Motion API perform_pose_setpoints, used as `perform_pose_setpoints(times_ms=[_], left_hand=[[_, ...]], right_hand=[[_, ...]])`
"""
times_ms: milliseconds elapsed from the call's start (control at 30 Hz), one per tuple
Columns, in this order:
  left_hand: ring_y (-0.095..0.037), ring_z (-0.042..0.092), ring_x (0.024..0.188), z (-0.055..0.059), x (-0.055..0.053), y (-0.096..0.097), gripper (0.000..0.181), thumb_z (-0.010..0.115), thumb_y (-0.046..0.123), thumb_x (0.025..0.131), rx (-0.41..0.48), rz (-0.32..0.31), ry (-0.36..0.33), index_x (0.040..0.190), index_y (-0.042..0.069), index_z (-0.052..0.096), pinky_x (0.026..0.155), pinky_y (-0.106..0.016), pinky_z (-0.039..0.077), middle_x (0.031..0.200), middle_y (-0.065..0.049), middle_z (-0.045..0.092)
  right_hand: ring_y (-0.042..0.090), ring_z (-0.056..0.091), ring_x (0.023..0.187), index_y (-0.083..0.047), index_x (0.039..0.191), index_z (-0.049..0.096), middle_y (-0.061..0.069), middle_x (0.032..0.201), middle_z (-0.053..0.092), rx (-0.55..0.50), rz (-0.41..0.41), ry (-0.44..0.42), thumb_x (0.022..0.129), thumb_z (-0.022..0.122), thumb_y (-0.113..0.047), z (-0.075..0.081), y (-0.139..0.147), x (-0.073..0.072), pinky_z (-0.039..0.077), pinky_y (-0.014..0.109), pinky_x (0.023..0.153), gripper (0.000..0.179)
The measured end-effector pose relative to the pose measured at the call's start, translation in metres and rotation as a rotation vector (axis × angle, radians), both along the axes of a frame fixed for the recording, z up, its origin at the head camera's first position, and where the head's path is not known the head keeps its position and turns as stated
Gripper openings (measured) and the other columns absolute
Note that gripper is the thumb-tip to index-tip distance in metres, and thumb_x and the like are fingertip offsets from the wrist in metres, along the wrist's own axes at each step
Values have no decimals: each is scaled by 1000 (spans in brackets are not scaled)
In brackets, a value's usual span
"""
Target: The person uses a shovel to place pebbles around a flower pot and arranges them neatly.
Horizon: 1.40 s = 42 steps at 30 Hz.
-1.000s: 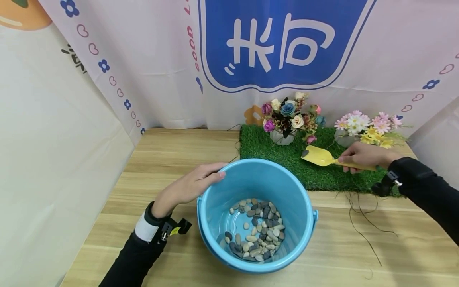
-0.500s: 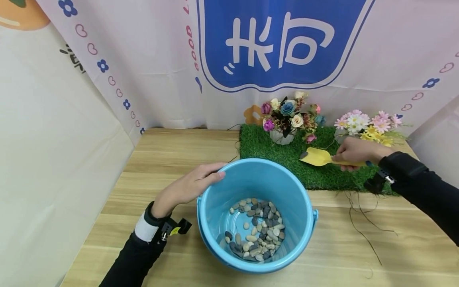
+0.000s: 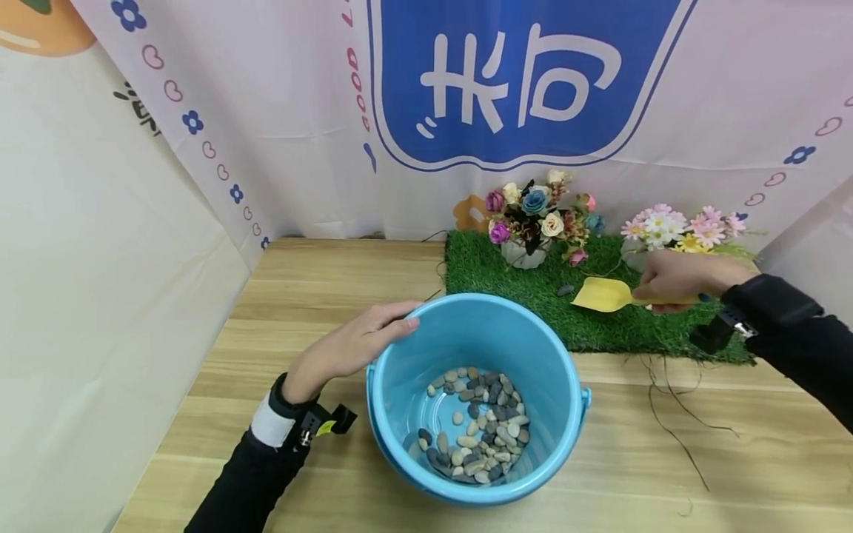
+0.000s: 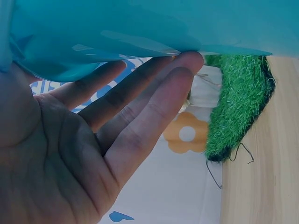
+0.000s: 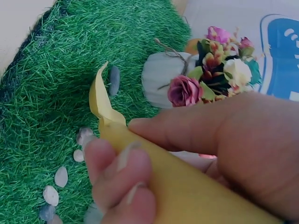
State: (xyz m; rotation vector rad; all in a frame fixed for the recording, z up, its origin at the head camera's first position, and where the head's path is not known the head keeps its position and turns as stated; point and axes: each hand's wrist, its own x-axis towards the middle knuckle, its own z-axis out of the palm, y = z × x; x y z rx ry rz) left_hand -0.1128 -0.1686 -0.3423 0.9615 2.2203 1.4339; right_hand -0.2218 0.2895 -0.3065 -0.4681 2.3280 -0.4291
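A light-blue bucket (image 3: pixel 569 444) stands on the table with grey and cream pebbles (image 3: pixel 493 437) on its floor. My left hand (image 3: pixel 360 340) holds its left rim, thumb over the edge; the long fingers (image 4: pixel 140 126) lie nearly straight along the outside wall. My right hand (image 3: pixel 673 277) grips the handle of a yellow scoop (image 3: pixel 603 295) over the artificial grass mat (image 3: pixel 480 274). The scoop's blade is bare. Just left of its tip lies a dark grey stone (image 3: pixel 565 289). Several light pebbles (image 5: pixel 60 177) rest on the grass below my right hand in the right wrist view.
Two flowerpots stand at the back of the mat: a pot of mixed roses (image 3: pixel 523 255) and a pot of pink, white and yellow daisies (image 3: pixel 656 229). Loose dark threads (image 3: pixel 676 422) trail from the mat onto the wooden table (image 3: pixel 320 281). A printed cloth (image 3: pixel 300 170) hangs behind.
The scoop first shifted slightly left, then drew back right. The dark stone, which overlapped its tip before, now lies apart on the grass. My left hand and the bucket have stayed put.
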Motion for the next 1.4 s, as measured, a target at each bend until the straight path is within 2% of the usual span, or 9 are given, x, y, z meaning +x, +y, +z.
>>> perform_pose_setpoints(times_ms=[100,267,433,667,900,1133,1400], left_hand=[[-24,64,86,0,0,0,35,33,18,102,2,1,-15,135,11,42,68,-36,56,113,-13,59],[-26,64,87,0,0,0,36,32,16,102,3,2,-19,137,10,41,69,-37,56,114,-15,59],[-25,64,86,1,1,1,35,33,23,103,-2,4,-13,136,15,42,68,-36,56,112,-12,60],[-27,64,87,1,2,0,36,33,24,103,14,-14,-11,136,14,42,69,-38,56,113,-15,59],[-27,64,86,1,2,0,36,32,25,103,14,-12,-10,135,14,43,68,-39,56,111,-14,60],[-25,65,85,0,3,-2,36,33,25,103,15,-6,-13,136,16,42,68,-37,56,112,-12,60],[-24,65,84,0,2,-2,35,32,24,103,6,-16,-11,136,16,42,66,-36,57,112,-10,61]], right_hand=[[10,33,46,-7,71,59,3,59,50,-44,26,-2,97,48,-25,2,8,3,39,27,46,34],[12,33,47,-7,79,59,3,60,48,-202,148,-4,97,47,-32,7,19,7,42,30,47,33],[16,37,44,-14,91,65,5,63,53,-350,241,10,98,47,-24,14,20,8,41,30,40,22],[16,46,49,-17,97,64,4,69,56,-447,308,104,98,46,-16,29,12,12,47,29,44,17],[15,50,53,-16,104,63,0,74,57,-539,343,170,96,49,-10,49,-11,18,52,32,49,18],[18,54,54,-19,110,66,2,75,61,-529,373,84,94,55,-14,62,-50,27,53,34,47,20],[13,52,52,-21,108,66,-4,75,60,-566,550,95,93,56,-14,71,-92,43,51,30,44,20]])
